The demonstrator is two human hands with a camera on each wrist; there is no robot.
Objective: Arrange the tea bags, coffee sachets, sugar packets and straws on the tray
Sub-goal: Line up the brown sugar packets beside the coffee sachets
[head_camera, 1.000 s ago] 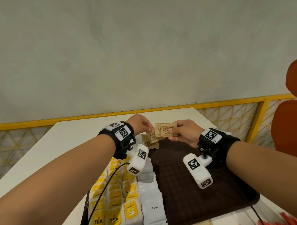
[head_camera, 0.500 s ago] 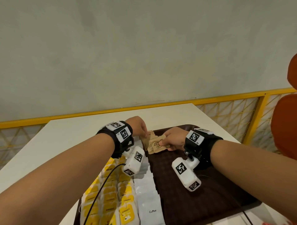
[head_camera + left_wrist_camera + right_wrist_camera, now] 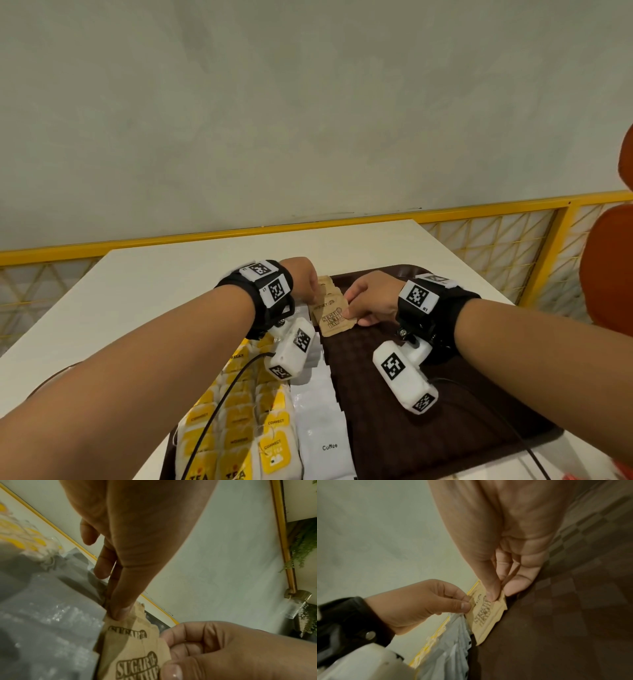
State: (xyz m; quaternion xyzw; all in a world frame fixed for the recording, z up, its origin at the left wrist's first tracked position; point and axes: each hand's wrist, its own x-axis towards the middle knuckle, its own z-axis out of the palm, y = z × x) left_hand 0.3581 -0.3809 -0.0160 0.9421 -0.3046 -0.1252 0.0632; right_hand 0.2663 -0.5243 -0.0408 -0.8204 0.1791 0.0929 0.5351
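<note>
Head view: dark brown tray (image 3: 445,428) on white table (image 3: 154,291); brown sugar packets (image 3: 334,317) at the tray's far left part, overlapped in a short row running away from the wearer, just beyond the white coffee sachets (image 3: 322,428). Nearest packet flat on the tray, long axis slanting from near-left to far-right, print facing up. Left hand (image 3: 301,277) at the row's left edge, fingers curled onto a packet; right hand (image 3: 371,298) at the right edge, thumb and fingers pinching the nearest packet. Yellow-labelled tea bags (image 3: 236,421) in rows left of the coffee sachets, both columns running toward the wearer. Yellow railing (image 3: 479,212) behind the table. Left wrist view: left hand (image 3: 137,540) with thumb tip pressed on a packet's upper corner, a finger behind it; sugar packets (image 3: 133,649) with lettering upright, long axis up-down in frame; right hand (image 3: 231,653) gripping their right edge; coffee sachets (image 3: 48,628) blurred at left. Right wrist view: right hand (image 3: 505,547) pinching the top packet between thumb and fingers; sugar packets (image 3: 486,615) lying along the tray (image 3: 565,615), long axis toward the camera; left hand (image 3: 423,601) pinching the opposite edge; coffee sachets (image 3: 452,642) fanned below.
</note>
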